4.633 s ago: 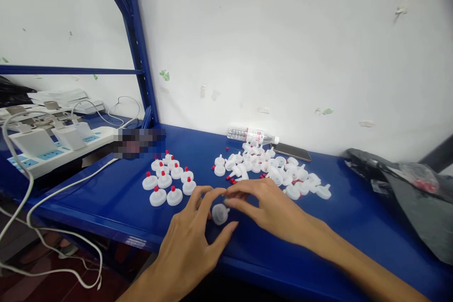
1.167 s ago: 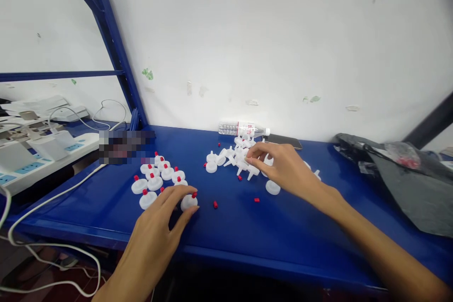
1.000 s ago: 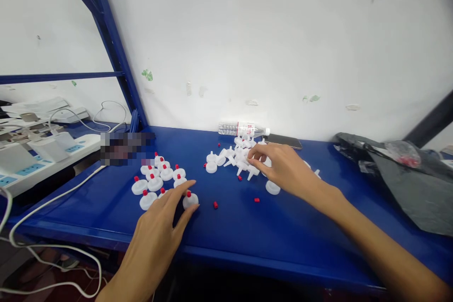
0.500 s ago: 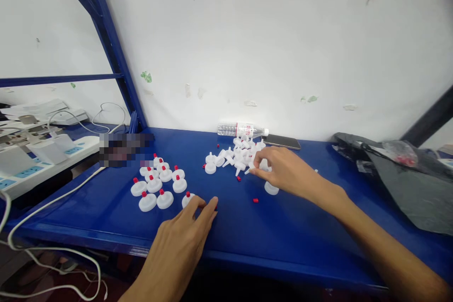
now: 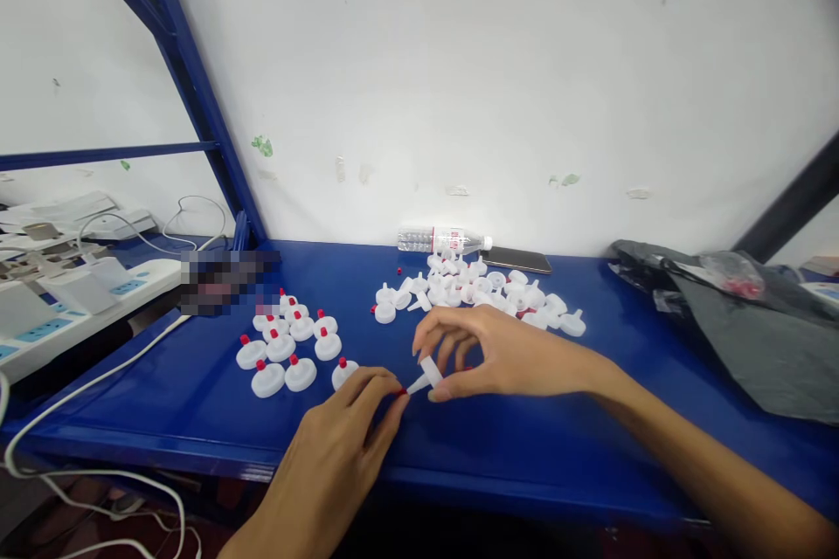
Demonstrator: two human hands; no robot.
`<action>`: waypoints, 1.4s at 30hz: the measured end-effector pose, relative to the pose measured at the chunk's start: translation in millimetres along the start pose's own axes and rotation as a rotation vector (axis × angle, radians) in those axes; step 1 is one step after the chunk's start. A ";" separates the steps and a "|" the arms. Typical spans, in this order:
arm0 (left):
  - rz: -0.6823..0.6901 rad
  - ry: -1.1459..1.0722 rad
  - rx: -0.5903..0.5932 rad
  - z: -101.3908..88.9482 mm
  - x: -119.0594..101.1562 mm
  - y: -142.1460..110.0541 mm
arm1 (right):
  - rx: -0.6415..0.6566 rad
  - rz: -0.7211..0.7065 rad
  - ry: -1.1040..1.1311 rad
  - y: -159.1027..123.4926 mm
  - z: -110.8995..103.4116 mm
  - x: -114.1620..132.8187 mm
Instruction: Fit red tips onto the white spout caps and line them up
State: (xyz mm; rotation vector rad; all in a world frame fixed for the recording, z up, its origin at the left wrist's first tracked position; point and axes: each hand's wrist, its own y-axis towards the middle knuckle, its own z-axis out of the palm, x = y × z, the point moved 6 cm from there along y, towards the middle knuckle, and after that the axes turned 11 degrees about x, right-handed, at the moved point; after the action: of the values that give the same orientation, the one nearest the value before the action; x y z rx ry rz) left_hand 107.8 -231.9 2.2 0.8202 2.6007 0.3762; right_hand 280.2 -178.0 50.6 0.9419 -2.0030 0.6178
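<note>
My right hand (image 5: 485, 354) grips a white nozzle cap (image 5: 429, 374) by its round base, its narrow spout turned left. Between thumb and forefinger, my left hand (image 5: 350, 428) pinches a small red tip cap (image 5: 401, 391). The spout's end meets the red tip cap, or nearly so; how far it goes in is hidden by the fingers. Just beyond my left hand stands a white nozzle cap with a red tip (image 5: 344, 371). A group of similar red-tipped caps (image 5: 300, 373) stands upright at the left. Behind my right hand lies a heap of white nozzle caps (image 5: 459, 284) without red tips.
A clear plastic bottle (image 5: 446, 240) and a dark phone (image 5: 516, 259) lie by the wall. A black plastic bag (image 5: 740, 341) covers the right side of the blue table (image 5: 524, 463). White power strips (image 5: 157, 273) and cables are at the left.
My right hand has come from the heap toward my left hand, bringing a white nozzle cap. The red tip cap now shows between my left fingers. The view has shifted slightly.
</note>
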 end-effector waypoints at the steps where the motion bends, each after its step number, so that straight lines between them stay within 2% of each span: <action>1: 0.007 -0.061 -0.055 -3.7 -1.0 -1.4 | 0.017 -0.003 -0.013 -0.1 2.0 1.7; 5: 0.069 -0.203 -0.188 -11.6 -4.1 -7.4 | 0.019 -0.004 -0.055 -1.2 3.9 6.9; 12: 0.166 -0.273 -0.231 -12.1 -4.4 -7.6 | 0.050 -0.035 0.048 1.2 10.8 6.2; 17: 0.138 -0.317 -0.290 -19.5 -4.1 -7.9 | 0.057 -0.092 0.179 8.9 24.1 3.1; 20: 0.137 -0.358 -0.330 -20.9 -4.6 -8.3 | 0.032 -0.121 0.062 14.9 31.7 4.1; 23: 0.151 -0.381 -0.263 -13.2 -6.1 -5.0 | 0.035 -0.099 -0.079 16.4 32.9 5.6; 25: 0.152 -0.357 -0.221 -7.9 -6.6 -3.2 | 0.014 -0.091 -0.124 12.9 24.7 7.4; 27: 0.141 -0.310 -0.211 -5.4 -5.9 -2.6 | -0.096 -0.088 -0.200 6.3 6.8 8.6; 30: 0.076 -0.216 -0.211 -4.8 -0.6 -2.3 | -0.359 -0.026 -0.429 -5.4 -24.6 3.5; 32: 0.030 -0.124 -0.226 -6.3 3.9 -2.6 | -0.447 0.029 -0.597 -8.7 -35.7 -4.4; 37: -0.001 0.090 -0.273 -13.0 12.5 -5.1 | -0.384 0.068 -0.804 -2.7 -31.2 -21.5; 42: -0.100 0.184 -0.313 -23.2 28.3 -6.8 | -0.365 0.053 -0.851 -0.8 -24.5 -19.2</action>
State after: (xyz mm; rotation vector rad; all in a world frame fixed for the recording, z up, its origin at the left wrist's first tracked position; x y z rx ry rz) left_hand 72.9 -223.7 12.4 0.5686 2.6378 0.8381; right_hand 299.7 -153.9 48.0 1.0130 -2.7559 -0.1879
